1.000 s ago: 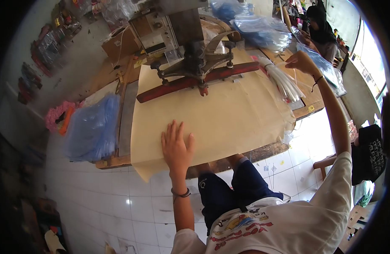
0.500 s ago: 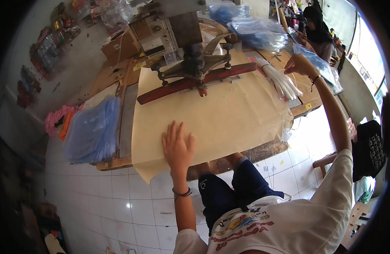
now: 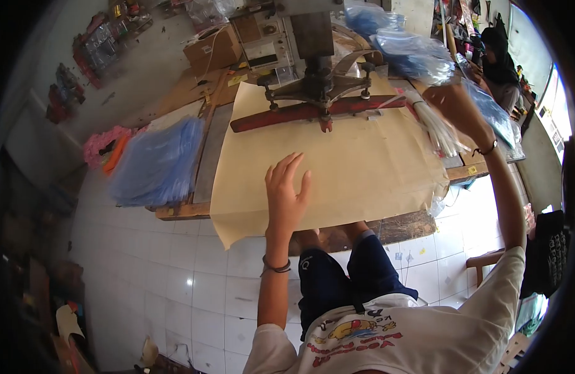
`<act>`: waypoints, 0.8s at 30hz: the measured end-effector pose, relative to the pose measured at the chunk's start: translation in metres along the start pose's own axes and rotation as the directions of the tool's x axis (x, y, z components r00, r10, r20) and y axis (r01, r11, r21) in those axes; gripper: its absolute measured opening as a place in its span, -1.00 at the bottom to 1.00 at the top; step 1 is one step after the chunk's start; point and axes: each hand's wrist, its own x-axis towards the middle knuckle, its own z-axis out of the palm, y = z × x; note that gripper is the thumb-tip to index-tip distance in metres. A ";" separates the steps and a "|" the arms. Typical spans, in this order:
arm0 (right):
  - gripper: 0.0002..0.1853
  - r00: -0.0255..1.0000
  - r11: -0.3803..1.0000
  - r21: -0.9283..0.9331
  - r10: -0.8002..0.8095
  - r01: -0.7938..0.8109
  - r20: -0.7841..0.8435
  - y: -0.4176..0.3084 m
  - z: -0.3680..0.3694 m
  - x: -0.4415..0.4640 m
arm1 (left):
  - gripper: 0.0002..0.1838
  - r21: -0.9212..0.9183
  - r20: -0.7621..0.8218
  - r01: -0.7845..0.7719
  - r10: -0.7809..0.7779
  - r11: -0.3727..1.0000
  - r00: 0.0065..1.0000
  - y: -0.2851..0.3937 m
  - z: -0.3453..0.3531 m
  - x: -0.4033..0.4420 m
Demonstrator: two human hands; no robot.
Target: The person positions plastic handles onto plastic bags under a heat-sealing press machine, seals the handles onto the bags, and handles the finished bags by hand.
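My left hand point(image 3: 287, 190), fingers slightly spread and holding nothing, is over the front left part of a tan sheet point(image 3: 356, 168) on the table. Above the sheet is a press with a long dark red bar point(image 3: 281, 117). My right hand point(image 3: 454, 109) is blurred at the right, beside a bundle of white strips point(image 3: 438, 128). A thin pale strip point(image 3: 392, 100) shows near the bar's right end, left of that hand. Motion hides how its fingers are set.
Blue plastic sheets point(image 3: 159, 162) are stacked on the table's left, beside a pink bundle point(image 3: 103, 143). More clear bags point(image 3: 412, 53) lie at the back right. A cardboard box point(image 3: 212, 48) stands behind. Another person point(image 3: 499, 65) sits at the far right.
The whole view has shifted. My left hand, flat on the sheet before, now has its fingers more raised and curved. My right hand has moved from its raised pinch and is blurred.
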 end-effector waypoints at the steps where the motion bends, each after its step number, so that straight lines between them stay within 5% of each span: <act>1: -0.82 0.982 0.993 0.052 -0.111 0.104 0.153 -0.019 0.003 -0.004 | -0.55 -0.120 -0.039 -0.037 0.032 0.992 0.999 0.014 -0.006 0.009; 3: -0.79 0.860 0.936 0.248 -0.332 0.249 0.388 -0.052 0.016 -0.009 | -0.60 -0.213 0.038 -0.107 0.117 0.971 0.992 0.049 -0.014 0.028; 5: -0.77 0.759 0.891 0.410 -0.402 0.196 0.512 -0.079 0.037 -0.007 | -0.66 -0.248 0.221 -0.156 0.213 0.956 0.952 0.066 -0.011 0.047; 7: -0.70 0.676 0.893 0.442 -0.376 0.083 0.634 -0.098 0.051 0.001 | -0.74 -0.228 0.514 -0.184 0.279 0.956 0.811 0.070 -0.004 0.063; 10: -0.67 0.542 0.893 0.446 -0.406 0.063 0.736 -0.099 0.065 0.021 | -0.75 -0.282 0.699 -0.084 0.265 0.956 0.664 0.042 0.020 0.084; 15: -0.66 0.568 0.786 0.618 -0.502 -0.014 0.652 -0.036 0.122 0.037 | -0.77 -0.157 0.799 0.129 0.049 0.979 0.600 -0.022 0.012 0.094; 18: -0.65 0.675 0.756 0.570 -0.239 -0.322 0.698 -0.011 0.148 0.029 | -0.78 -0.195 0.716 0.210 -0.008 0.958 0.698 -0.039 0.018 0.069; 22: -0.69 0.511 0.697 0.599 -0.376 -0.395 0.773 0.007 0.161 0.054 | -0.75 -0.191 0.672 0.042 0.100 0.981 0.734 -0.043 0.027 0.071; 24: -0.72 0.385 0.726 0.547 -0.404 -0.417 0.830 -0.001 0.160 0.073 | -0.72 -0.158 0.870 0.175 0.053 0.972 0.490 -0.058 0.026 0.097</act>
